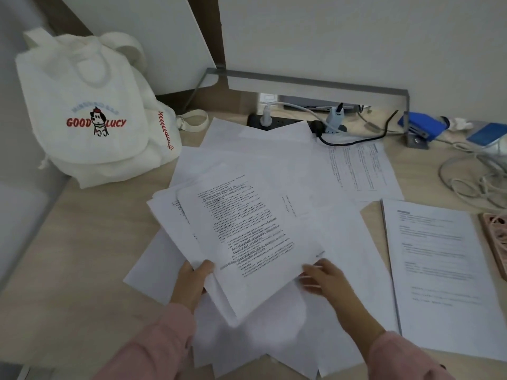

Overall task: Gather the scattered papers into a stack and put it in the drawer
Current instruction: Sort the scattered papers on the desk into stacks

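Note:
White printed papers lie scattered over the middle of a light wooden desk. A few sheets are lifted as a loose bundle, printed side up. My left hand grips the bundle's lower left edge, thumb on top. My right hand, blurred, touches the bundle's lower right corner with fingers spread. More loose sheets lie underneath and behind. A separate thick stack lies at the right. No drawer is in view.
A white cloth backpack stands at the back left. A black power strip with plugs and cables lies at the back under a grey metal shelf. A blue stapler, coiled cables and a pink object are at the right.

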A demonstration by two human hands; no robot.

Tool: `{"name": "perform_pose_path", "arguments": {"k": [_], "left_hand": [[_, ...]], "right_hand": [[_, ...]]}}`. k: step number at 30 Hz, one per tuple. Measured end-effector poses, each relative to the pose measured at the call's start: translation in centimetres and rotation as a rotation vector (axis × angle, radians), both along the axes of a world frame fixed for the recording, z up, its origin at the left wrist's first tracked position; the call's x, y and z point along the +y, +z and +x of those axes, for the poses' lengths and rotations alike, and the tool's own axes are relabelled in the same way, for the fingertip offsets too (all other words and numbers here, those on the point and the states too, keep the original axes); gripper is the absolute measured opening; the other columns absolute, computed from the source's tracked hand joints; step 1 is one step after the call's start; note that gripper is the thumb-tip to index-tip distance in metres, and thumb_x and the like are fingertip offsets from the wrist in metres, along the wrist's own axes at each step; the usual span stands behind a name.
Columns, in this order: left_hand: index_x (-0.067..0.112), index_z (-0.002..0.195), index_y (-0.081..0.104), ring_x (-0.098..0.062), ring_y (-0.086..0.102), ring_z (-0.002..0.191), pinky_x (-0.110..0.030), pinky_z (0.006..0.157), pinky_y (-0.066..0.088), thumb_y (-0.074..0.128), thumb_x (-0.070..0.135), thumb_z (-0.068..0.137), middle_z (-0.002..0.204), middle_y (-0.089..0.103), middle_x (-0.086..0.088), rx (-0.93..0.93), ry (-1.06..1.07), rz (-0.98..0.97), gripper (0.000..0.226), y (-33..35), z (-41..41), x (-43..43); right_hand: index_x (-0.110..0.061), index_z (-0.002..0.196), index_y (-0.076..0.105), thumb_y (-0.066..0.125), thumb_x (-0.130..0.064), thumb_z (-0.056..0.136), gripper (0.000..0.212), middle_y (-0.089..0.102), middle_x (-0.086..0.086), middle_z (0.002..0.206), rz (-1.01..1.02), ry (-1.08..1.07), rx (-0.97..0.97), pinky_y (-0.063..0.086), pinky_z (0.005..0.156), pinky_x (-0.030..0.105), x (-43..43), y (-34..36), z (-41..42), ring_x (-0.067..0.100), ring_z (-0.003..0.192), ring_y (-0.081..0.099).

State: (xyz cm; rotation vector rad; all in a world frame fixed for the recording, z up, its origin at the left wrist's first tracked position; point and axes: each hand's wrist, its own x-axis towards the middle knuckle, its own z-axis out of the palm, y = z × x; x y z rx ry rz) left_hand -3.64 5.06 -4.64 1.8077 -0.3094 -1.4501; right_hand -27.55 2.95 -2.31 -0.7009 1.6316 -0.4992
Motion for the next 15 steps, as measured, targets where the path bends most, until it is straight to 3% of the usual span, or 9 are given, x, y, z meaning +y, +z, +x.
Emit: {"name": "perform_pose_path", "arguments": {"k": [3, 6, 9, 12, 15], "left_hand": [[0.002, 0.104, 0.058, -0.025, 0.054, 0.077, -0.028, 0.065, 0.041, 0.051, 0.004, 0.087, 0.087, 0.060, -0.011, -0.128, 0.005, 0.044, 0.019, -0.3, 1.6, 0.4], [0.004, 0.103, 0.053, -0.025, 0.053, 0.082, -0.030, 0.068, 0.042, 0.052, 0.007, 0.088, 0.094, 0.058, -0.012, -0.193, 0.016, 0.061, 0.016, -0.8, 2.8, 0.7], [0.010, 0.115, 0.047, -0.024, 0.052, 0.095, -0.036, 0.087, 0.042, 0.062, 0.018, 0.085, 0.106, 0.054, -0.008, -0.244, 0.045, 0.047, 0.034, -1.2, 2.7, 0.9], [0.005, 0.121, 0.044, -0.027, 0.052, 0.099, -0.035, 0.087, 0.040, 0.064, 0.014, 0.083, 0.106, 0.052, -0.008, -0.287, 0.032, 0.050, 0.044, -1.4, 2.1, 0.9], [0.002, 0.123, 0.043, -0.028, 0.052, 0.103, -0.032, 0.085, 0.037, 0.058, 0.009, 0.086, 0.106, 0.051, -0.007, -0.307, 0.006, 0.054, 0.041, -1.5, 1.8, 0.6]], "right_hand": [[-0.010, 0.114, 0.058, 0.058, -0.011, 0.086, 0.028, 0.057, 0.017, 0.113, -0.091, 0.064, 0.416, 0.044, 0.085, 0.034, -0.6, -1.3, -2.2, 0.026, 0.095, 0.057], [-0.009, 0.126, 0.052, 0.061, -0.014, 0.083, 0.044, 0.046, 0.019, 0.126, -0.048, 0.136, 0.587, 0.036, 0.099, 0.038, -0.9, -1.9, -2.8, 0.035, 0.113, 0.047], [-0.009, 0.125, 0.050, 0.063, -0.015, 0.082, 0.045, 0.049, 0.019, 0.123, -0.041, 0.156, 0.600, 0.036, 0.097, 0.039, -0.8, -2.1, -2.5, 0.035, 0.113, 0.045], [-0.008, 0.120, 0.050, 0.061, -0.015, 0.083, 0.039, 0.053, 0.014, 0.110, -0.078, 0.159, 0.593, 0.041, 0.090, 0.039, -0.7, -2.1, -2.2, 0.033, 0.106, 0.049], [-0.014, 0.104, 0.052, 0.057, -0.018, 0.086, 0.019, 0.058, 0.004, 0.093, -0.067, 0.171, 0.495, 0.041, 0.070, 0.032, -0.8, -1.7, -2.1, 0.026, 0.088, 0.055]]}}
